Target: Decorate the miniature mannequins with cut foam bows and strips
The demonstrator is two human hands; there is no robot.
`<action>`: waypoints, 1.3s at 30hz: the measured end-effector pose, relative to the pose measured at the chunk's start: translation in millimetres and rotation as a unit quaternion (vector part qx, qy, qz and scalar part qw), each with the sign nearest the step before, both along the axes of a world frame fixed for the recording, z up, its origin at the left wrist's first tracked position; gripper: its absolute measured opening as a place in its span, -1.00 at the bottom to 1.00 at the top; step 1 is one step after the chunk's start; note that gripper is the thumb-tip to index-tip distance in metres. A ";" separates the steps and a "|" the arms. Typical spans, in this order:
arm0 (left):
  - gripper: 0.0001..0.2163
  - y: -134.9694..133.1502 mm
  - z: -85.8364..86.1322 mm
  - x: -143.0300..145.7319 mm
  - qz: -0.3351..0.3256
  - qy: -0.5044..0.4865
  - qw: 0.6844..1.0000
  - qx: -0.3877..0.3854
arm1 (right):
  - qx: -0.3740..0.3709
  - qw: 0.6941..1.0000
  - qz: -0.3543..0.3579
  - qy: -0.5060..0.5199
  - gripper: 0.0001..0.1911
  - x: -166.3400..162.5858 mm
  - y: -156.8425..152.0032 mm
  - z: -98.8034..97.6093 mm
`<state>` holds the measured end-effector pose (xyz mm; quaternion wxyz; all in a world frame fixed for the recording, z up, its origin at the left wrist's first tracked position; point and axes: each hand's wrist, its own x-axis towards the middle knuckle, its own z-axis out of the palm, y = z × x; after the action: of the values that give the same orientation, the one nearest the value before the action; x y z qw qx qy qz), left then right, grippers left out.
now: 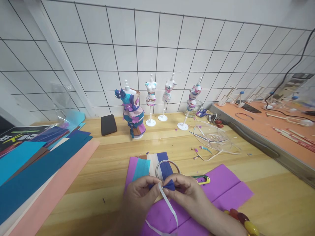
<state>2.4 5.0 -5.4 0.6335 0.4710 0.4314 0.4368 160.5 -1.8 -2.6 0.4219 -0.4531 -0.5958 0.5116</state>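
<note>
Grip: my L hand [137, 196] & R hand [193, 193] both pinch blue paper bow [169, 185], over purple sheet [221, 186] on bench [98, 183]. Bow gathered; white strip [169, 202] hangs loose, prob. not tied yet.

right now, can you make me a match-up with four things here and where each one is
Things:
1. blue bow
2. black phone
3. clear plastic dish
4. bead bracelet

Places:
A. on the wrist behind the right hand
B. flat on the table, left of the ruffled mannequin
C. pinched between the left hand and the right hand
D. on the table's right side, near the orange mat

Pairs: 1-C, 2-B, 3-D, 4-A
</note>
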 end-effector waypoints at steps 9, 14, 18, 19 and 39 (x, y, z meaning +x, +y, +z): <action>-0.89 4.2 -0.4 0.8 0.004 0.004 1.000 0.026 | 0.008 0.999 0.009 -0.030 -0.79 1.4 -0.5 -1.3; -0.91 4.7 -3.8 1.9 0.020 0.011 0.997 0.071 | -0.020 0.999 0.027 0.006 -0.80 -0.4 -1.5 2.4; -0.92 2.5 -4.5 -0.1 0.016 0.046 0.990 0.132 | -0.034 0.999 0.018 0.025 -0.80 -1.4 -0.3 3.5; -0.93 1.8 -3.9 -1.1 0.016 0.065 0.985 0.161 | -0.039 0.999 0.016 0.030 -0.79 -1.3 0.1 3.2; -0.75 0.1 10.2 -9.9 0.053 0.293 0.756 0.583 | -0.073 0.994 0.002 0.077 -0.73 -1.3 1.0 6.5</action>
<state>-7.5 5.1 4.8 0.0549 0.8304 0.2825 0.4771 159.2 -0.8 4.0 0.4316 -0.4405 -0.5237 0.5878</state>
